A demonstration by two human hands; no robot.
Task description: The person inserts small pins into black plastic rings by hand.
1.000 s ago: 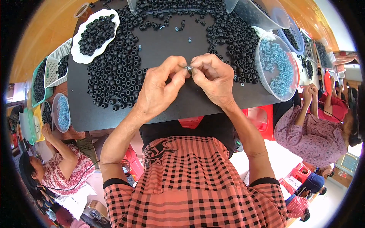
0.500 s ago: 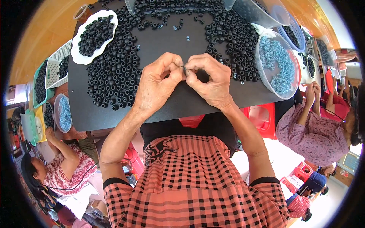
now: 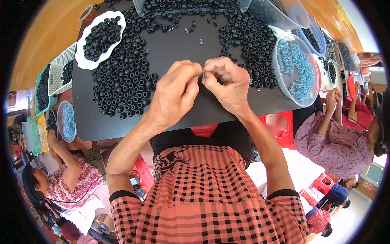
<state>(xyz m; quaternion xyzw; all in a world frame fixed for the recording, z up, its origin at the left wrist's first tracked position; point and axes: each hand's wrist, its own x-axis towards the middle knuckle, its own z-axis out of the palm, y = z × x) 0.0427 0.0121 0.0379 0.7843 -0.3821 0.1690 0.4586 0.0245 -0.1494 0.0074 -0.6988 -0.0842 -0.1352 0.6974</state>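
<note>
My left hand (image 3: 175, 92) and my right hand (image 3: 228, 83) meet fingertip to fingertip above the dark table (image 3: 122, 126). Both are closed in a pinch on something tiny between them, mostly hidden by the fingers. Left of my hands spreads a heap of small black ring-shaped pieces (image 3: 122, 87). More black ring-shaped pieces (image 3: 260, 57) lie to the right. A few small bluish metal springs (image 3: 200, 41) are scattered on the tabletop beyond my fingers. At the right stands a clear round tub (image 3: 316, 81) holding many bluish springs (image 3: 298, 69).
A white scalloped plate (image 3: 82, 59) of black pieces sits at the far left. Clear plastic bins (image 3: 298, 16) stand along the far edge. Beside the table are a white basket (image 3: 57, 65) and a red stool (image 3: 280, 126). Co-workers sit at left (image 3: 71, 183) and right (image 3: 333, 142).
My left hand has rolled over, its back now turned more upward, and the pinched fingertips have shifted slightly to the right. My right hand's fingers have opened out a little around the pinch.
</note>
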